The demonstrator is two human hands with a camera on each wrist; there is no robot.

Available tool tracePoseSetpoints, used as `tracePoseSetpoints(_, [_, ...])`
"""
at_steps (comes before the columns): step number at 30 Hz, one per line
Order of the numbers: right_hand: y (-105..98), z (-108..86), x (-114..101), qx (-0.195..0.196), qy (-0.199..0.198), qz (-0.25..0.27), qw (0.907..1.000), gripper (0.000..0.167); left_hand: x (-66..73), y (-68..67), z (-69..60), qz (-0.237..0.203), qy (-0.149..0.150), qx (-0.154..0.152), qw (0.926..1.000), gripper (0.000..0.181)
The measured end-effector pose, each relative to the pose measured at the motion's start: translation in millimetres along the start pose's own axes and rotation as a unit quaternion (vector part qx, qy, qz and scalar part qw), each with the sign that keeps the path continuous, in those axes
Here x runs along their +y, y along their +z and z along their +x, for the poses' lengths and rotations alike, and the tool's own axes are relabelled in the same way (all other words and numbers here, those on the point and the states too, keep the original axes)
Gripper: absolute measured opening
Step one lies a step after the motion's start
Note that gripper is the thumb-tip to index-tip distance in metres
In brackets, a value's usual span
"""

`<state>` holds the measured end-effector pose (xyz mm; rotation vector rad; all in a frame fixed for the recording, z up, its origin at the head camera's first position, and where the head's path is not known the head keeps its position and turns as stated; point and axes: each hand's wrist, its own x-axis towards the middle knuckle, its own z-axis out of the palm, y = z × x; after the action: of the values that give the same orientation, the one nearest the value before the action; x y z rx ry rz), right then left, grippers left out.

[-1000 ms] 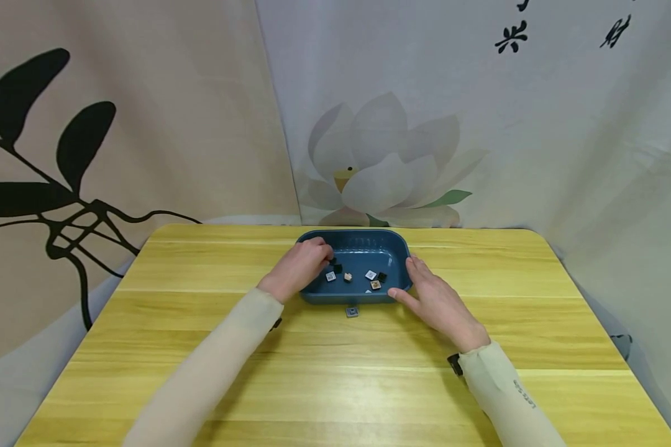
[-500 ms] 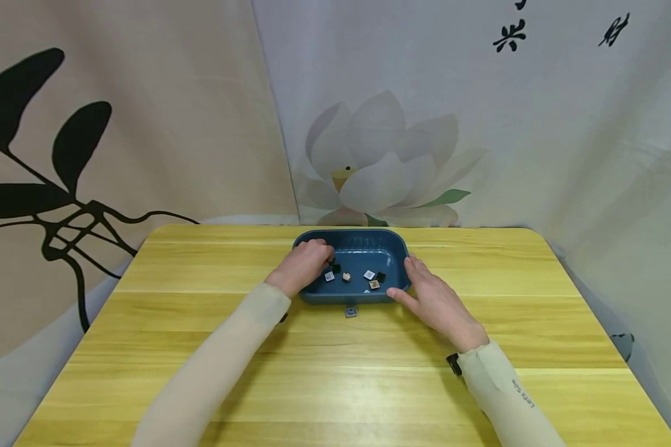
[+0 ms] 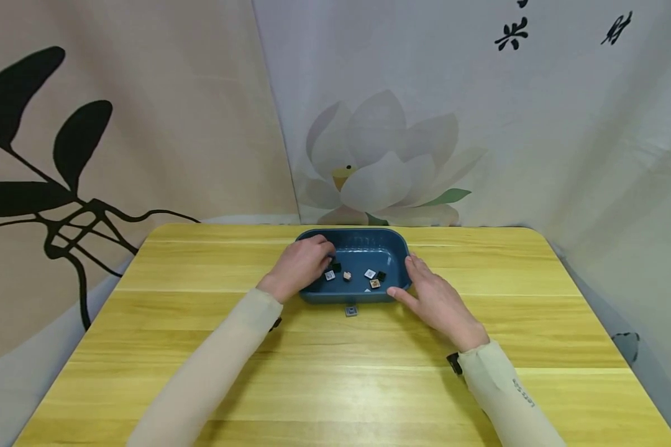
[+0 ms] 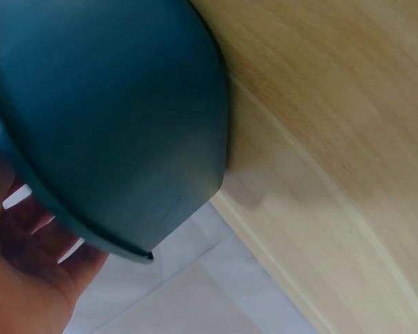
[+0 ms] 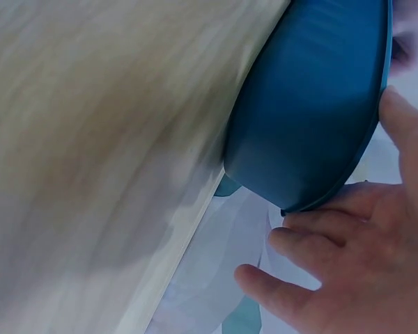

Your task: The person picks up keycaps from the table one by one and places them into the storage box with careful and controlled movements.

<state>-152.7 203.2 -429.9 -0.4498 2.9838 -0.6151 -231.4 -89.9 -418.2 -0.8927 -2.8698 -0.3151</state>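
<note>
A dark blue rectangular tray (image 3: 363, 297) lies near the table's far edge with several small square pieces inside: white, black and tan ones, such as a white piece (image 3: 370, 274) and a tan piece (image 3: 374, 284). My left hand (image 3: 299, 264) reaches over the tray's left end, its bent fingers down inside near a black piece (image 3: 337, 267); its fingertips are hidden, so any hold is unclear. In the left wrist view the tray's outer wall (image 4: 118, 125) covers those fingertips. My right hand (image 3: 438, 304) rests with extended fingers against the tray's right end, thumb at the front rim.
One small grey square piece (image 3: 351, 311) lies on the wooden table (image 3: 335, 379) just in front of the tray. Behind the table hangs a printed curtain (image 3: 380, 155) with a lotus and dark leaves.
My left hand shifts only slightly at the tray's left end. The right hand stays against the right end, and the pieces keep their places.
</note>
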Motion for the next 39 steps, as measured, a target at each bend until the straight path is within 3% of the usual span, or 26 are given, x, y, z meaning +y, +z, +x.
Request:
tracePoseSetpoints(6, [0, -0.3, 0, -0.001, 0.004, -0.003, 1.0000, 0.092, -3.6, -8.8, -15.9, -0.027, 0.012, 0.061, 0.9977, 0.019])
tracePoseSetpoints(15, [0, 0.7, 2, 0.001, 0.001, -0.009, 1.0000, 0.094, 2.9, -19.3, -38.5, -0.031, 0.038, 0.110, 0.9927, 0.026])
tracePoseSetpoints(24, [0, 0.3, 2, 0.000, 0.000, -0.003, 1.0000, 0.093, 22.6, -17.6, -56.0, -0.026, 0.084, 0.138, 0.9865, 0.039])
tracePoseSetpoints(30, [0, 1.2, 1, 0.002, 0.002, -0.004, 1.0000, 0.091, 37.0, -10.5, -61.9, -0.031, 0.140, 0.158, 0.9769, 0.048])
tracePoseSetpoints(39, [0, 1.0, 2, 0.001, 0.001, -0.004, 1.0000, 0.093, 55.1, -0.5, -68.8, -0.009, 0.210, 0.151, 0.9660, 0.046])
